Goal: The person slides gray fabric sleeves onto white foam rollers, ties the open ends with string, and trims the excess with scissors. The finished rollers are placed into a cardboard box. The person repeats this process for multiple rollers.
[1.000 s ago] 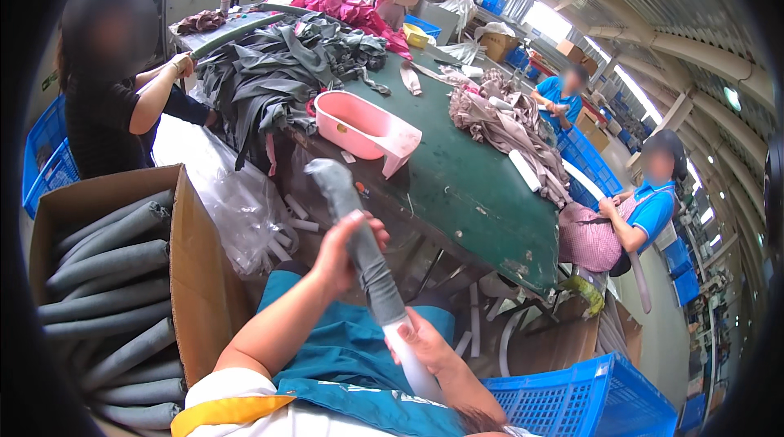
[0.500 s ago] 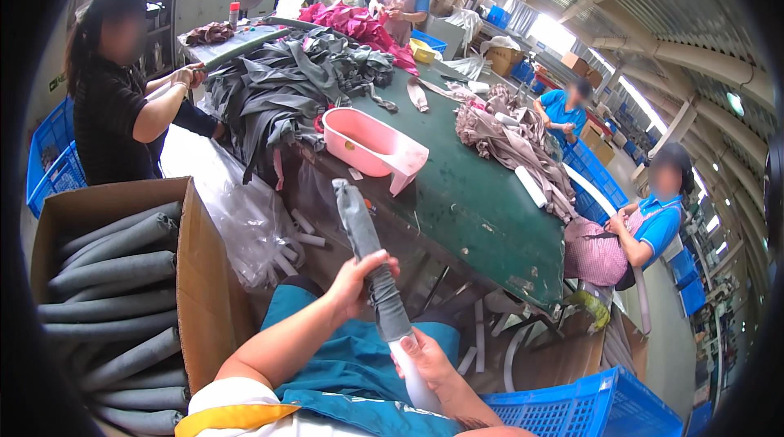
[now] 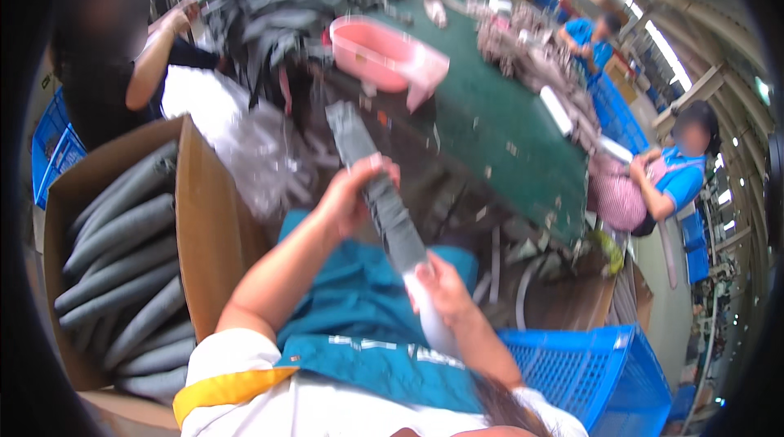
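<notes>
In front of my lap I hold a white foam tube at a slant, its upper part covered by a wrinkled grey fabric sleeve. My left hand is closed around the sleeve above its middle; a loose end of cloth sticks up beyond it. Lower down, my right hand grips the tube at the sleeve's lower edge, where the white foam comes out. To my left, a cardboard box contains several grey covered tubes. Motion blurs the picture somewhat.
The green table bears a pink basin, grey cloth strips and a mauve cloth pile. A blue crate stands at my right. Clear plastic bags lie beyond the box. Several people work around the table.
The view has tipped downward, so the table and basin sit higher in the picture. Both hands keep their grips on the tube and sleeve, which show little change.
</notes>
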`<state>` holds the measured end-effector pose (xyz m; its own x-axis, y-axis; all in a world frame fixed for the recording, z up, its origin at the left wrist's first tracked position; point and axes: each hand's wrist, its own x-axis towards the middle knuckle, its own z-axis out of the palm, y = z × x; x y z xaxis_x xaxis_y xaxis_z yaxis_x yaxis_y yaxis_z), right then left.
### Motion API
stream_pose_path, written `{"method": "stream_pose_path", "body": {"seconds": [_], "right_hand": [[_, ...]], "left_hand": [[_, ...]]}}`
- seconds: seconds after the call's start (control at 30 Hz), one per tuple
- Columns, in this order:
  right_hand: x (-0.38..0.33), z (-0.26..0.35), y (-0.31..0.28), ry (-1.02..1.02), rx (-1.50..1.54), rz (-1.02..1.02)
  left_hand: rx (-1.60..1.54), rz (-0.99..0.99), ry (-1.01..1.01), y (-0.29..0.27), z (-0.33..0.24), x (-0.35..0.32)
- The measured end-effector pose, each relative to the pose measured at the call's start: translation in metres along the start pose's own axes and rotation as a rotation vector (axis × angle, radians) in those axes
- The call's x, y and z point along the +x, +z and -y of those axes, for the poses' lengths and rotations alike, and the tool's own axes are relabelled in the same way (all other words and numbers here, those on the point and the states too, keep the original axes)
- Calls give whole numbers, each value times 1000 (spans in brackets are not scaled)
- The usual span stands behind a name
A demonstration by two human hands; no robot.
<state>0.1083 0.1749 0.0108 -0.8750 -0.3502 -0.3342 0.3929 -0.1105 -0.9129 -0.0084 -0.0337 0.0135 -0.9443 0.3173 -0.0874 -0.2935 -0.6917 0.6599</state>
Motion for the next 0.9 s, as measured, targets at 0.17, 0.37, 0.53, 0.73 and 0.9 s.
{"method": "stream_pose_path", "body": {"seconds": [0.17, 0.37, 0.53, 0.73, 0.9], "right_hand": [[-11, -10, 12, -9, 43, 119], [11, -8, 6, -106, 101, 52], [5, -14, -7, -9, 88, 132], [-5, 7, -35, 60, 3, 240], [-1, 34, -65, -78, -155, 146]], "left_hand": [[-162, -27, 163, 5, -45, -2], [-207, 4, 68, 15, -18, 2], [-66, -8, 58, 12, -16, -6], [-202, 194, 228, 9, -48, -1], [-204, 351, 248, 37, -34, 0]]}}
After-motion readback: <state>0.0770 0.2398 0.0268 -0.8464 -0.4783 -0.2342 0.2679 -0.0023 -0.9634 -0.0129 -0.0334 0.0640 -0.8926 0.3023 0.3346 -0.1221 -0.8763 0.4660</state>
